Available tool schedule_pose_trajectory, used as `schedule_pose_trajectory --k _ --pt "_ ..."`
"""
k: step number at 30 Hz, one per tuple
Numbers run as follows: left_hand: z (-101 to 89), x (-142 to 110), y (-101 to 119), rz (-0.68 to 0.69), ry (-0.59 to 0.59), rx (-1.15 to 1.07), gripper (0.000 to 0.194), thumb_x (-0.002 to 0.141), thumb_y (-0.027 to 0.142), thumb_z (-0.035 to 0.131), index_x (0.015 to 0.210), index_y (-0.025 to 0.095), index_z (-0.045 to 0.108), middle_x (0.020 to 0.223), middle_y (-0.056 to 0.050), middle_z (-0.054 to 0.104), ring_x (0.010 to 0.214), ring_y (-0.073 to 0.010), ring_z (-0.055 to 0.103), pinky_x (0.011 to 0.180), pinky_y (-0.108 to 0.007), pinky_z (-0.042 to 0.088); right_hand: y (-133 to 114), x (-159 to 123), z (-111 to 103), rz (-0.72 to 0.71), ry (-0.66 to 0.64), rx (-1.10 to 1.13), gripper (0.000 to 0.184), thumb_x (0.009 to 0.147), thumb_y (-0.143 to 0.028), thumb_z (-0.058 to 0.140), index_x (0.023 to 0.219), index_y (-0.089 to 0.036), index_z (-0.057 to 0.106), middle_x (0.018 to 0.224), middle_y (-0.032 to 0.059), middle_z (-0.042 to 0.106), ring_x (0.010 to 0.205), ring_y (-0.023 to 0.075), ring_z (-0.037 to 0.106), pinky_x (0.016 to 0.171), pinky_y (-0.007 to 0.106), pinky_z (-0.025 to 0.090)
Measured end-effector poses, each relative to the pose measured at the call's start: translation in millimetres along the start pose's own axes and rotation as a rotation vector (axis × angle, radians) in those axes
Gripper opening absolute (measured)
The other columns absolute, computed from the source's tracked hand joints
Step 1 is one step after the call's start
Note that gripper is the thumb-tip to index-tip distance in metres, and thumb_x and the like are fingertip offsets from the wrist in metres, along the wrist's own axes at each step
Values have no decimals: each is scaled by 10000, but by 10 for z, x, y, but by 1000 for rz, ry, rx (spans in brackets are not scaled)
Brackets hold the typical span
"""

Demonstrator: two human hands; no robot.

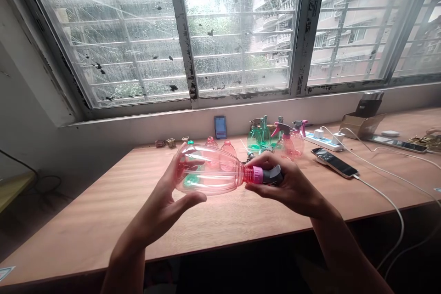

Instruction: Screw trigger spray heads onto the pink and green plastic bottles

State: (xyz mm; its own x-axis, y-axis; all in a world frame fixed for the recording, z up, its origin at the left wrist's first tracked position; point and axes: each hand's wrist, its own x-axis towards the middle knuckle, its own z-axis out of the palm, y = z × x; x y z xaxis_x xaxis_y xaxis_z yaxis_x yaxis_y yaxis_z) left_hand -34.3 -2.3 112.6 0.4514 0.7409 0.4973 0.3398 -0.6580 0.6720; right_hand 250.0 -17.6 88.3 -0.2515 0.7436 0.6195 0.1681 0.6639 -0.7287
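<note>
Hands (161,209) (289,188) hold pink spray bottle (210,169) sideways

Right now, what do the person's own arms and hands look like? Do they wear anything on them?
The left hand and right hand are bare, with slim fingers; no gloves, rings or watch show. The left forearm and right forearm are bare too, with no sleeve in view.

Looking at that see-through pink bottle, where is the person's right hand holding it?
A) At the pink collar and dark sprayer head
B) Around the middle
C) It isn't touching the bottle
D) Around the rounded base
A: the right hand closes over the pink collar and dark sprayer head of the pink plastic bottle, while the left hand holds the other end.
</note>
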Motion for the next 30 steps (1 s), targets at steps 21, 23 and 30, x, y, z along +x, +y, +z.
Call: schedule_pose_trajectory --k 21,23,30 --pt "10 10 -36 9 46 -90 767 918 457 703 1562 377 296 1582 -84 424 1416 -384 457 1181 -555 373 -17 24 22 56 11 156 202 871 -299 799 985 -189 673 700 -23 687 610 136 686 547 224 581" --pt "-1 -1 -56 35 62 -56 877 885 389 763 1575 438 225 1584 -60 423 1416 -365 467 1204 -562 338 -23 31 15 59 12 172 204 873 -305 797 981 -183 674 675 -25 687 606 142 693 549 232 586" --pt "-13 -10 -45 37 61 -5 950 877 448 756 1593 451 132 1621 -60 374 1437 -380 441 1223 -595 288 -3 31 21 70 3 191 235 845 -318 821 971 -185 674 704 -17 691 612 153 688 541 249 588"
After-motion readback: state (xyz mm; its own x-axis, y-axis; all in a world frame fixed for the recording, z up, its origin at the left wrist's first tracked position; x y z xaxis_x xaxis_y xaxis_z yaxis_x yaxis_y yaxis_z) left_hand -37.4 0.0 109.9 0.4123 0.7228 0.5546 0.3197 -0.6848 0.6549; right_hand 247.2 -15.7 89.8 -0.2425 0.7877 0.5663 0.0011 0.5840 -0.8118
